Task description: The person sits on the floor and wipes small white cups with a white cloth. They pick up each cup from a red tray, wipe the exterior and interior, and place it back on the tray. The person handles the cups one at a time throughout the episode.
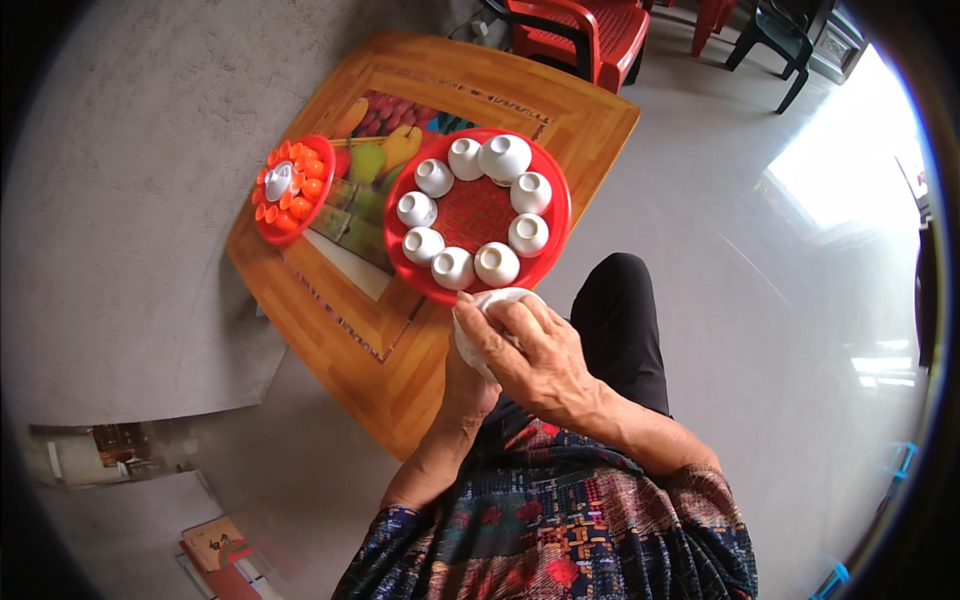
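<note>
Close in front of my body, at the table's near edge, both my hands meet around a white cup (472, 350). My left hand (468, 388) grips it from below, its fingers mostly hidden. Over the top lies my right hand (545, 362), fingers bent and pressed into the cup's mouth. Something white and crumpled seems to be under those fingers, but I cannot tell what it is. Just beyond my hands is a round red tray (562, 205). Several white cups (496, 263) stand upside down on it in a ring; one at the far side (504, 158) looks larger.
A wooden table (400, 425) with a fruit picture (385, 150) carries the tray. At its left edge sits a smaller red tray (322, 150) with orange cups (312, 188) and a white lidded pot (279, 181). Red chair (620, 40) and dark chair (778, 42) stand beyond.
</note>
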`<state>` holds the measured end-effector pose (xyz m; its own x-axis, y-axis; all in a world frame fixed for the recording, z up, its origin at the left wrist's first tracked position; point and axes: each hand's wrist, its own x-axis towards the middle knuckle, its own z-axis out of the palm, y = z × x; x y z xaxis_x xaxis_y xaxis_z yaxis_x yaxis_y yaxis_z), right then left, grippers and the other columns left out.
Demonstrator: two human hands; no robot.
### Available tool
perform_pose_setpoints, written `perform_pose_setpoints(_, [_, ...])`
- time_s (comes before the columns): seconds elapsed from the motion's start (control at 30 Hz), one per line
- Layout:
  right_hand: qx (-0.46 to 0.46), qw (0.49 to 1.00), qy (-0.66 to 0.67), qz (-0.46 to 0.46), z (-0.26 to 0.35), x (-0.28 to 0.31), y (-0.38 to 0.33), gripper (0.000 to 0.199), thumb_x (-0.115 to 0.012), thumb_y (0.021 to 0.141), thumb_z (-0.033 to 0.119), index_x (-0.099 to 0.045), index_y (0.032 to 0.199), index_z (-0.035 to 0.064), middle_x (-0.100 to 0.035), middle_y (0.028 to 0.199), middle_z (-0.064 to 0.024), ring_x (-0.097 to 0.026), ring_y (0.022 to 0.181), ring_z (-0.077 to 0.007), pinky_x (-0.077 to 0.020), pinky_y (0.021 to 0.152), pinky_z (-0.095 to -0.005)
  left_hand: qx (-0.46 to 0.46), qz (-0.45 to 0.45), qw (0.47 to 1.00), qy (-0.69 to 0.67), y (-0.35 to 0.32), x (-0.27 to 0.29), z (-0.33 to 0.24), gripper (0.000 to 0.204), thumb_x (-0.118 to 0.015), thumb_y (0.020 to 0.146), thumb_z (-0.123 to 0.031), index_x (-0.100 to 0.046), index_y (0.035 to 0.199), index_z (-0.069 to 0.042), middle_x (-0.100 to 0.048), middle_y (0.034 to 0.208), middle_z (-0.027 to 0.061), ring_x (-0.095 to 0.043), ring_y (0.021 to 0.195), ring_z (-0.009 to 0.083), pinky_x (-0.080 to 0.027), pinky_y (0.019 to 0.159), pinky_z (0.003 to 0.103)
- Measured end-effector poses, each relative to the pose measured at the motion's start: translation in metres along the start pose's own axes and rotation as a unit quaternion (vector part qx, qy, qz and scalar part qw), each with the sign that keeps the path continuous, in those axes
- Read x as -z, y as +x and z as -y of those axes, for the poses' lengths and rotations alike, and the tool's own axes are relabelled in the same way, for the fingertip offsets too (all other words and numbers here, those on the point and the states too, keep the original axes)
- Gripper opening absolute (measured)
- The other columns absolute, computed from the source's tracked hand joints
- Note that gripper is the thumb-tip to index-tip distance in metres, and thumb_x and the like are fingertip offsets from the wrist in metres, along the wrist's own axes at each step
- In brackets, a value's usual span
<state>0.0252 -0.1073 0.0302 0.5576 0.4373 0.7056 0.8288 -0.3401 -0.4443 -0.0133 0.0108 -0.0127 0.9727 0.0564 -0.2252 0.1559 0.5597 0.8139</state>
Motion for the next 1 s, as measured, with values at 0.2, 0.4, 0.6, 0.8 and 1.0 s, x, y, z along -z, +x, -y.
perform_pose_setpoints(0.2, [-0.054, 0.996, -0.076, 0.01, -0.014, -0.001, 0.003, 0.045, -0.064, 0.065, 0.008, -0.057, 0.109, -0.0006, -0.05, 0.087, -0.0092, -0.053, 0.073, -0.0244, -0.0466, 0.063, -0.0346, -0.023, -0.019, 0.998, 0.047, 0.0, -0.002, -0.003, 0.05, -0.029, 0.098, -0.044, -0.035, 0.133, -0.01, -0.047, 0.126, 0.007, -0.048, 0.116, 0.0194, -0.04, 0.098, 0.035])
perform_pose_setpoints(0.4, [-0.252, 0.966, 0.055, 0.0, -0.021, -0.004, -0.017, 0.029, -0.065, 0.068, 0.005, -0.058, 0.096, 0.0003, -0.053, 0.08, -0.0132, -0.056, 0.075, -0.0304, -0.0474, 0.066, -0.0367, -0.136, -0.051, 0.974, 0.171, 0.0, -0.015, -0.014, 0.043, -0.038, 0.094, -0.038, -0.048, 0.111, 0.001, -0.057, 0.101, 0.0096, -0.053, 0.091, 0.0145, -0.043, 0.081, 0.028])
perform_pose_setpoints(0.6, [-0.312, 0.93, 0.181, 0.076, -0.029, 0.005, -0.024, 0.02, -0.06, 0.071, 0.007, -0.051, 0.087, -0.0004, -0.055, 0.081, -0.0172, -0.058, 0.076, -0.0357, -0.0472, 0.064, -0.041, -0.118, 0.016, 0.975, 0.187, 0.003, -0.009, -0.019, 0.049, -0.042, 0.093, -0.044, -0.048, 0.112, 0.001, -0.057, 0.1, 0.0097, -0.053, 0.093, 0.0139, -0.042, 0.083, 0.027])
perform_pose_setpoints(0.8, [-0.047, 0.986, 0.07, 0.144, -0.038, 0.017, -0.003, 0.027, -0.06, 0.068, 0.009, -0.052, 0.092, 0.0004, -0.053, 0.079, -0.0107, -0.058, 0.076, -0.0294, -0.05, 0.062, -0.039, 0.097, 0.138, 0.969, 0.179, 0.007, 0.008, -0.05, 0.064, -0.069, 0.074, -0.05, -0.045, 0.113, -0.005, -0.051, 0.105, 0.005, -0.047, 0.098, 0.0096, -0.037, 0.087, 0.025])
perform_pose_setpoints(1.0, [-0.005, 0.991, 0.044, 0.126, -0.037, 0.02, 0.021, 0.027, -0.061, 0.069, 0.01, -0.052, 0.093, 0.0002, -0.053, 0.084, -0.0105, -0.058, 0.078, -0.0263, -0.0504, 0.057, -0.0384, 0.0, 0.082, 0.972, 0.219, 0.001, 0.001, -0.06, 0.053, -0.06, 0.076, -0.042, -0.048, 0.109, -0.002, -0.053, 0.099, 0.0057, -0.05, 0.092, 0.0125, -0.039, 0.083, 0.027])
